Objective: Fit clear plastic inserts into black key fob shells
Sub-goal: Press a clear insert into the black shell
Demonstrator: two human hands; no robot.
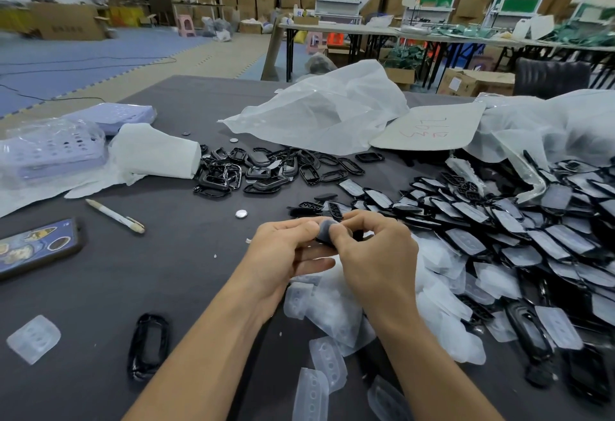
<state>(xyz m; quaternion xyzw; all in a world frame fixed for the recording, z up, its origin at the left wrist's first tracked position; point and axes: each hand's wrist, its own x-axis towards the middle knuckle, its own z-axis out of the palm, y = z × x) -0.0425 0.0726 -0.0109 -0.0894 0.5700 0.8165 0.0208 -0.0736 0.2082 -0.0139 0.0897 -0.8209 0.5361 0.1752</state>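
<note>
A small black key fob shell with a greyish clear plastic insert laid against it is held just below the centre of the frame, raised above the dark grey table. It is pinched between both hands: the left hand grips its left end with thumb and forefinger, and the right hand is closed on its right end, the thumb pressed on the insert's face (how far the insert is seated cannot be told).

Below the hands, toward the lower centre, a loose heap of clear plastic inserts is spread on the table, and one stray clear insert lies at the lower left. A single empty black oval shell lies near it, left of the left forearm. A pile of empty black shells is seen at mid-frame, above the hands. At the right, a large spread of black shells already fitted with inserts is overlapped in rows.

A white pen and a phone in a patterned blue case lie at the left. A silver coin cell rests just above the left hand. Crumpled translucent plastic bags are heaped at the upper centre.
</note>
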